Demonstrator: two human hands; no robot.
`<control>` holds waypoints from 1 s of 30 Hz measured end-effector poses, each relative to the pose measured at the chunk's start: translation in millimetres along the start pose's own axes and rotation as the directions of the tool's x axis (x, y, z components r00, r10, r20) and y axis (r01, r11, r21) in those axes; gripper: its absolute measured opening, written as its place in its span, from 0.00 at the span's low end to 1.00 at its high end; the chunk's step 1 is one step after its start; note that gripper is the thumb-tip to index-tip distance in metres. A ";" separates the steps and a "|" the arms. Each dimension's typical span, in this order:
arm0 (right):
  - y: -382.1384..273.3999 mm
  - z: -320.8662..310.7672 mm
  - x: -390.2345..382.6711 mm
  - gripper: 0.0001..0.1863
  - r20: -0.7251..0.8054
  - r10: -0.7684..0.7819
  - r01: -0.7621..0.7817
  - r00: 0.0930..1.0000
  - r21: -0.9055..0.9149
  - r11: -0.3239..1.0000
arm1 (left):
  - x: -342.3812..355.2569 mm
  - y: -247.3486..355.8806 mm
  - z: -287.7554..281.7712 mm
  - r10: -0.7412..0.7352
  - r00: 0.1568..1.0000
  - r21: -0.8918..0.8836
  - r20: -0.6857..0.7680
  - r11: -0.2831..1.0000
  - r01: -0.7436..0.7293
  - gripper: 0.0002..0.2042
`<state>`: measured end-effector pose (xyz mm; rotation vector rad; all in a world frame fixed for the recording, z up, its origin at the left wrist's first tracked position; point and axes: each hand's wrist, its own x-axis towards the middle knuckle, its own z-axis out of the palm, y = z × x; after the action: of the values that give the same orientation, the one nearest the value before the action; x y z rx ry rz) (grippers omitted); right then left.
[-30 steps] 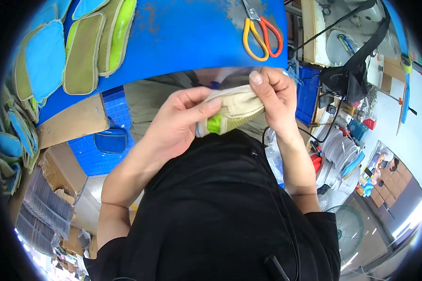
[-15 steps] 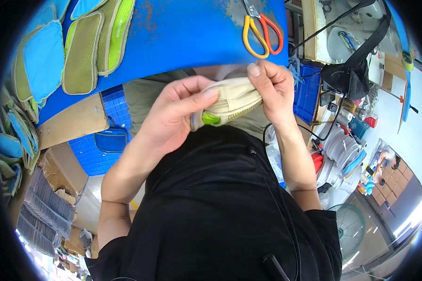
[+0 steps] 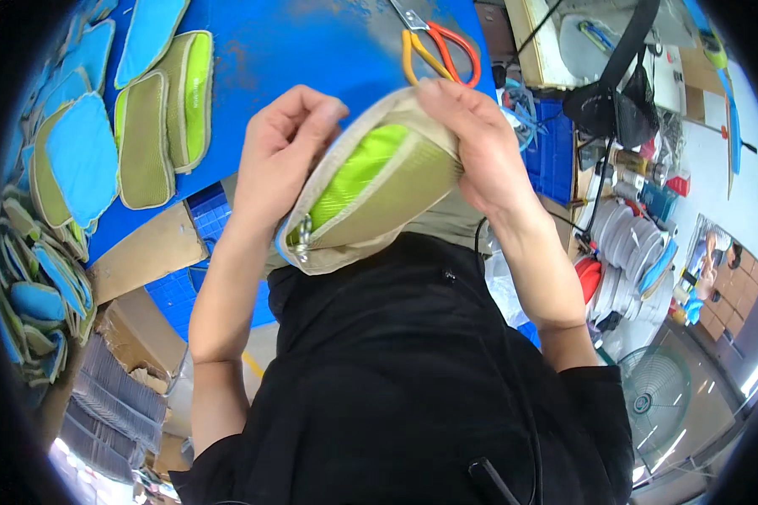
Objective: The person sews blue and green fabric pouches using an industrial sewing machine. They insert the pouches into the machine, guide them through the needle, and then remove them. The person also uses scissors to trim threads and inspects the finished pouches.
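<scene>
A khaki and lime-green fabric pouch (image 3: 379,189) with a beige edge hangs tilted above my lap, a metal zipper pull (image 3: 303,231) at its lower left end. My right hand (image 3: 480,139) is closed on the pouch's upper right end, thumb on the near face. Beside its upper left edge is my left hand (image 3: 286,147), fingers curled and thumb pressed to them. Whatever those fingers pinch, if anything, is hidden. Just beyond the pouch, on the blue table (image 3: 278,59), lie scissors (image 3: 442,50) with orange and red handles.
Similar pouches in olive, green (image 3: 195,101) and blue (image 3: 84,160) lie at the table's left, with a heap of more (image 3: 42,295) below. A blue crate (image 3: 552,151) stands right of the table; white rolls (image 3: 627,252) and a fan (image 3: 653,400) are farther right.
The pouch, bunched up between both hands before, is now spread out with its green face showing. My left hand has moved up and left; my view has shifted slightly.
</scene>
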<state>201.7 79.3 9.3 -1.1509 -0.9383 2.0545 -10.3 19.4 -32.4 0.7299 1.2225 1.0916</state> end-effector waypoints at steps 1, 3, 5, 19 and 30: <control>2.6 -1.7 1.0 0.15 0.004 0.005 -0.005 1.000 0.024 1.000 | -3.2 0.2 0.0 0.030 1.000 0.017 -0.009 0.999 -0.030 0.08; 9.0 -5.6 1.7 0.15 0.016 -0.006 0.005 1.000 0.014 1.000 | -12.9 3.4 -0.7 0.097 0.995 0.058 -0.022 0.994 -0.096 0.08; 13.3 -6.3 3.2 0.16 0.008 -0.025 0.024 1.000 0.048 0.999 | -17.9 -4.8 -12.3 0.225 0.974 0.285 0.004 0.934 -0.216 0.08; 21.6 -11.9 -0.7 0.20 0.011 -0.151 0.151 0.989 -0.103 0.983 | -39.2 -18.7 -14.9 -0.009 0.994 -0.184 -0.113 0.983 -0.012 0.14; 11.1 -28.5 -8.4 0.15 0.122 -0.204 0.232 0.971 -0.301 0.925 | -33.6 -6.9 -1.6 0.046 0.999 0.023 0.009 0.999 -0.047 0.17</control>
<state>228.8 74.6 -6.5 -1.0606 -1.4120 1.8317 -9.4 -14.5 -26.7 0.7835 1.2179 1.1127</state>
